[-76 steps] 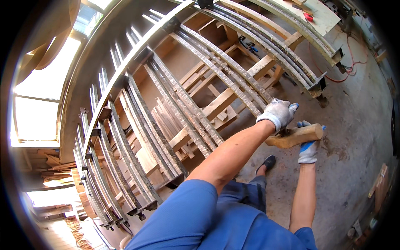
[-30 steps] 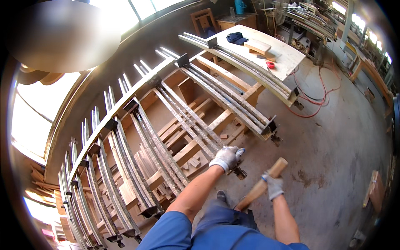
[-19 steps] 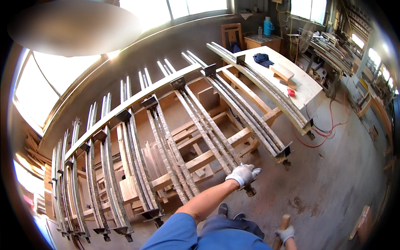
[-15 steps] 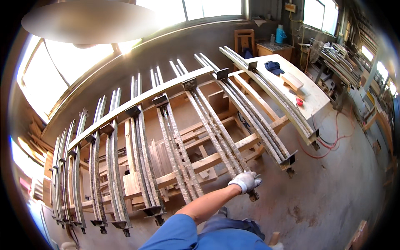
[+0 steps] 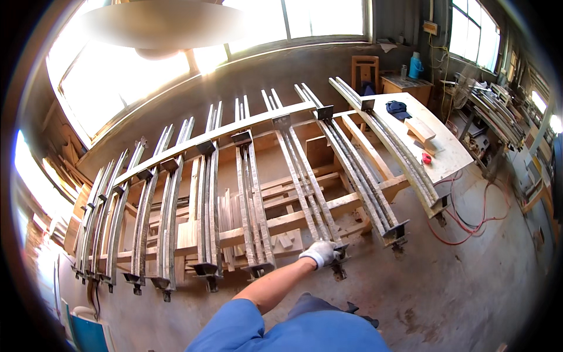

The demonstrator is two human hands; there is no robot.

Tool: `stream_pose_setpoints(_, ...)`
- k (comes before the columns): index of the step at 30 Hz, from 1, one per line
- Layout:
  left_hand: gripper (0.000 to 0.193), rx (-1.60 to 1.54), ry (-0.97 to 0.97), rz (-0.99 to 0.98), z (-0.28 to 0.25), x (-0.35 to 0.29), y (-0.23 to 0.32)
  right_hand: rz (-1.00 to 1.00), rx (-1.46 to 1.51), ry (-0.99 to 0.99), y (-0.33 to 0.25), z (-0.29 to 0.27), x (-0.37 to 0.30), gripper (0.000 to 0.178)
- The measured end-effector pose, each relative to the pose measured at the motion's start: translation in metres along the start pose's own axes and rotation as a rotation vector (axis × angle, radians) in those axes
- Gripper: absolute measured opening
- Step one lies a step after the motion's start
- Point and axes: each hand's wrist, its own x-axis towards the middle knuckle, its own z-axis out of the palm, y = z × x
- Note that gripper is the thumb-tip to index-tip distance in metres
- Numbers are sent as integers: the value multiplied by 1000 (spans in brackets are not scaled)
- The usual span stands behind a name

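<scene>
My left hand (image 5: 321, 253), in a whitish work glove, reaches across and is closed on the near end of a long metal bar clamp (image 5: 306, 202). Several similar clamps lie side by side to its left and right, with dark metal jaws and screw ends toward me. Across their far part runs a long pale wooden strip (image 5: 217, 138), lying along the row of dark jaws. Glove and wrist partly cover the held clamp's end plate; its screw end (image 5: 338, 273) shows just beyond. My right hand is out of the picture.
A wooden frame (image 5: 293, 221) bears the clamps, with boards stacked beneath. On the right, a pale tabletop (image 5: 443, 149) holds a dark cap (image 5: 398, 110), wood blocks (image 5: 420, 128) and a red tape measure (image 5: 426, 158). Red hose (image 5: 469, 239) loops on the floor; a blue flask (image 5: 415, 66) stands behind.
The view has shifted, so the clamps sit lower and slightly right. My left hand stays at the same clamp's near end. A glimpse of something pale at the lower edge is gone.
</scene>
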Motion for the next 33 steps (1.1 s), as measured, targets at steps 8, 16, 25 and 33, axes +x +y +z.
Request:
stream_pose_setpoints(8,28,14,122,-110,7,-9,14,-53,-40,-23,29,-29,19,53)
stream_pose_setpoints(16,26,82,88,-121,25,-26,23,-51,-82,-84,58,-35,35,55)
stream_pose_setpoints(25,26,69,99,-135,26,-34,27,-26,-87,-132,92,-27,42,56)
stream_pose_setpoints(33,31,17,132,-122,30,-28,27,10,-48,-144,135,-15,37,58)
